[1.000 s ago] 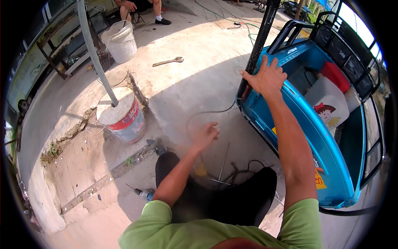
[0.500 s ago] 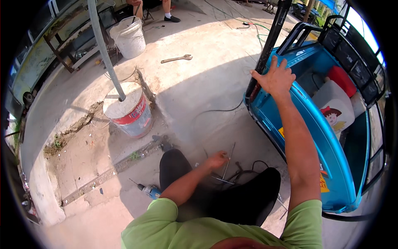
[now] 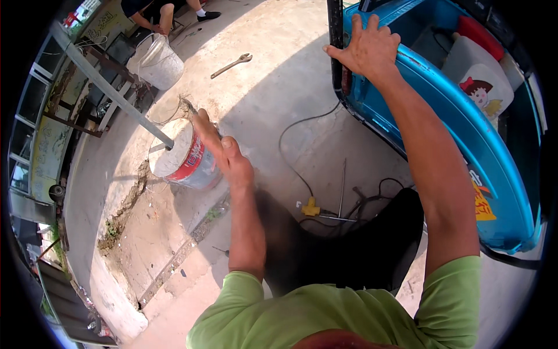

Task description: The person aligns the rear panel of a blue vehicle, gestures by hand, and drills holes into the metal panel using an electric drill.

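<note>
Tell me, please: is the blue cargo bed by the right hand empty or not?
Not empty. Inside the blue cargo bed, a whitish container with a cartoon picture and a red object show beyond the near rim.

My right hand [image 3: 372,51] lay on the edge of the cart [image 3: 450,113], upper right; left of centre, my left hand [image 3: 229,156] overlapped the bucket [image 3: 187,166] in view, below the wrench [image 3: 231,66].

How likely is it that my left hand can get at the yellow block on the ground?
Probably yes: your left hand looks empty, and mostly bare concrete shows between it and the yellow block. A cable runs to the block, but nothing seems to cover it.
</note>
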The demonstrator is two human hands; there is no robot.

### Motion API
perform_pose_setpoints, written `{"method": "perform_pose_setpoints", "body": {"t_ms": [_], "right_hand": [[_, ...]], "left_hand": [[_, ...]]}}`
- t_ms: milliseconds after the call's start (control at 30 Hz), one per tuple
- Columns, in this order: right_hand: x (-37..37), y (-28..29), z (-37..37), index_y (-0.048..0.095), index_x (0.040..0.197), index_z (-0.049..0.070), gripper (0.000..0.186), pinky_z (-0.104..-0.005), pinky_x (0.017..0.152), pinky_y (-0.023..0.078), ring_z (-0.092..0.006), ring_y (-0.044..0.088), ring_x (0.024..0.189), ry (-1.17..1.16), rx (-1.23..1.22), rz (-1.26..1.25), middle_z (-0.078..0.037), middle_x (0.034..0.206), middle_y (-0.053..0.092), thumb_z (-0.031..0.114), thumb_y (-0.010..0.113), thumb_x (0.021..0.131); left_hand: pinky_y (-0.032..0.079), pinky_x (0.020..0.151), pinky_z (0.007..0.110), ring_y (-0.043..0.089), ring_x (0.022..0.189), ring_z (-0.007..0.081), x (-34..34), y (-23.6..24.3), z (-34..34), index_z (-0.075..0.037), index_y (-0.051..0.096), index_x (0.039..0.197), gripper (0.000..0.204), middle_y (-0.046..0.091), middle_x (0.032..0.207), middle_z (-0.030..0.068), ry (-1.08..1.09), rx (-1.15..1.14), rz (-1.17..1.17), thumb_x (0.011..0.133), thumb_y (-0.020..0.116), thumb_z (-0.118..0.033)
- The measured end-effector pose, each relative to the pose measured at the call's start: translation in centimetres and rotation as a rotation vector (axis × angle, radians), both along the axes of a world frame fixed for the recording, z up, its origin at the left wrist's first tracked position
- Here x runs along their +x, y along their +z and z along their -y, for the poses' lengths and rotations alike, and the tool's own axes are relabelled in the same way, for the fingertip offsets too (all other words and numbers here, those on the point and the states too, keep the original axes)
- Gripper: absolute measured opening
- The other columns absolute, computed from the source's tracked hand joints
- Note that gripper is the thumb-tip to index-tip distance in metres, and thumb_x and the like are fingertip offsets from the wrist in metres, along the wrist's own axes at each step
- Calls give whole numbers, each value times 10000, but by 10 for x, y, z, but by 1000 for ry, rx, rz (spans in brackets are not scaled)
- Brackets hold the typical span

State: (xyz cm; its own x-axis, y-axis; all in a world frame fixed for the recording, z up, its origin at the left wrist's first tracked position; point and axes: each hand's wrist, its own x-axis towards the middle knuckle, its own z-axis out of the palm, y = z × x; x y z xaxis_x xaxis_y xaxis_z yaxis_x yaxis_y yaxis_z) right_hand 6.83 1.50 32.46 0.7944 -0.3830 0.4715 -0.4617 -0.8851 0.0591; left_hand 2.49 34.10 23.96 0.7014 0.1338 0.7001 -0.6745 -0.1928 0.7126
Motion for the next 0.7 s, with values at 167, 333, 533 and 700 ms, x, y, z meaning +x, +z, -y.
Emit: {"method": "perform_pose_setpoints", "body": {"t_ms": [167,333,533,700], "right_hand": [[-2,-6,9,499,1525,136,1023,-511,766,464,-389,636,1066,10,-108,95,-223,1304,563,843,629,796],[-5,-2,3,528,1484,125,972,-515,759,463,-393,637,1058,26,-92,80,-218,1290,564,811,655,807],[-5,7,-4,480,1530,88,1051,-579,926,480,-456,610,1186,10,-8,16,-285,1498,475,805,677,788],[-10,4,2,472,1539,81,1071,-564,947,463,-460,598,1208,-21,-41,52,-292,1500,470,821,659,787]], "left_hand": [[254,1221,549,281,1553,333,-5,58,10,-105,144,1668,934,284,1677,194,-103,-31,311,1005,519,-646],[507,1063,501,368,1492,350,-2,92,24,-117,105,1661,945,286,1653,186,-260,-237,310,1006,565,-620],[595,862,470,678,1085,414,1,117,13,-51,304,1606,717,560,1441,262,-682,-701,29,1097,389,-550],[426,550,334,571,573,204,2,122,6,39,578,1383,698,733,1014,212,-1294,-556,50,1115,312,-548]]}}
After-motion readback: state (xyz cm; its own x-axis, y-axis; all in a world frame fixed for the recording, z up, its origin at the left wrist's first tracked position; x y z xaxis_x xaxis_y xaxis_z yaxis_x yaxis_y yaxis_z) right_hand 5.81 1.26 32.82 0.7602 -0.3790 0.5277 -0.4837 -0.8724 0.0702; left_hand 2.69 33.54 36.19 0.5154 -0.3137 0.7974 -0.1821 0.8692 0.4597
